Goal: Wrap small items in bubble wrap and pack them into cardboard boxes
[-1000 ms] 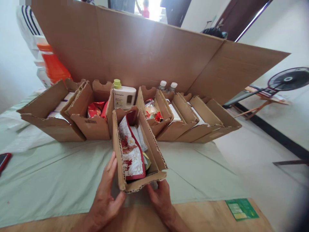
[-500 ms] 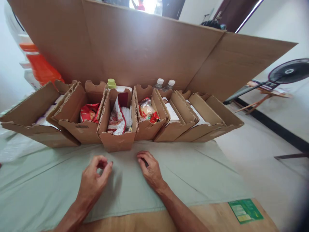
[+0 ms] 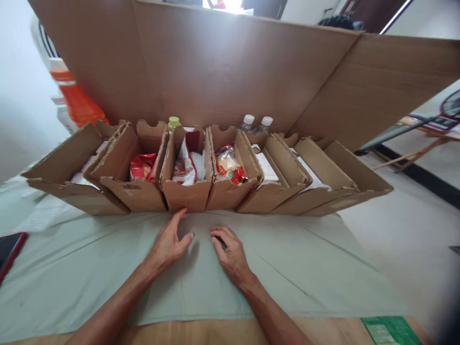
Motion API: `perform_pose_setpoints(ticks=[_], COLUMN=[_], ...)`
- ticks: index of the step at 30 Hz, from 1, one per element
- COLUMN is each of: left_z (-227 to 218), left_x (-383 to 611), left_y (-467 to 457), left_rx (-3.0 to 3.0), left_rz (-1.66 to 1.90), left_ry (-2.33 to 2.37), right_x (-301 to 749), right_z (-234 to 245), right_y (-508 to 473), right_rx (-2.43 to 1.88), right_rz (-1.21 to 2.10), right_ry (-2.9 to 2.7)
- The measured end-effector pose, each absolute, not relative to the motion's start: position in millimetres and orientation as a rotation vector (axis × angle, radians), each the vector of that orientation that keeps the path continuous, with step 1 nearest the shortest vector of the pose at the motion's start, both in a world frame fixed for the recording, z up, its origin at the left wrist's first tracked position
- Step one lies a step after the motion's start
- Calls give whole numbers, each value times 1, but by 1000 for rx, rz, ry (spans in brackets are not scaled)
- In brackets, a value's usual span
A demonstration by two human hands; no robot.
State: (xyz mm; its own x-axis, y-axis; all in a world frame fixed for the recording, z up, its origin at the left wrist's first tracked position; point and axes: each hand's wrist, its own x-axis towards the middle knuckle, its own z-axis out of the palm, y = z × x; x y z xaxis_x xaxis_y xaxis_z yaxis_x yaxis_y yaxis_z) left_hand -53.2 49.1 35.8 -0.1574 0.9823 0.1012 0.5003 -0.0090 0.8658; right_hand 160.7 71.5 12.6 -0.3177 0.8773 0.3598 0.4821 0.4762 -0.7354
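Observation:
My left hand point(image 3: 170, 242) is open, thumb and fingers spread, its fingertips at the lower front edge of a cardboard box point(image 3: 187, 195) in the middle of the row. Inside that box stand a white and dark red packet point(image 3: 185, 165) and something in bubble wrap point(image 3: 198, 165). Loosely curled on the green cloth point(image 3: 287, 268), my right hand point(image 3: 230, 250) has thumb and fingertips close together. Nothing shows in it. To the left, a box point(image 3: 131, 194) contains a red packet point(image 3: 143, 166); to the right, another box point(image 3: 224, 194) has a clear and red packet point(image 3: 230, 165).
More boxes with white items continue at both ends. A tall cardboard panel point(image 3: 223, 72) stands behind them. Bottles with white caps point(image 3: 266, 122), a green-capped bottle point(image 3: 174, 122) and an orange bottle point(image 3: 81, 103) are at the back. A phone point(image 3: 9, 251) lies at left.
My left hand has reached forward and opened its fingers, touching the middle box, which has shifted back into line with its neighbours. My right hand stays curled on the cloth. The view has turned left.

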Motion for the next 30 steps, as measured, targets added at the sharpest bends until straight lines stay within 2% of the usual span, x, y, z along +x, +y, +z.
perform_pose_setpoints(ticks=[4, 9, 11, 14, 17, 22, 27, 30], left_z=[32, 13, 7, 5, 5, -2, 1, 7], left_x=[-77, -98, -99, -98, -98, -99, -107, -121], left_y=[-10, -88, -107, -120, -124, -139, -164, -174], left_rx=[1661, 1819, 1852, 1898, 1818, 1519, 879, 742], left_rz=[1067, 1238, 1311, 1432, 1520, 1642, 1743, 1744], left_ry=[1710, 1791, 1799, 1735, 1725, 1877, 1951, 1961], right_x=[144, 70, 32, -15, -38, -28, 41, 102], right_z=[41, 116, 141, 165, 175, 172, 164, 170], right_y=[66, 70, 81, 102, 112, 78, -1, -32], right_rx=[-1013, -772, -829, -1134, -1336, -1212, -950, -969], right_rz=[668, 619, 571, 458, 380, 420, 584, 758], right_ry=[-1991, -2192, -2314, -2462, -2456, -2468, -2374, -2271])
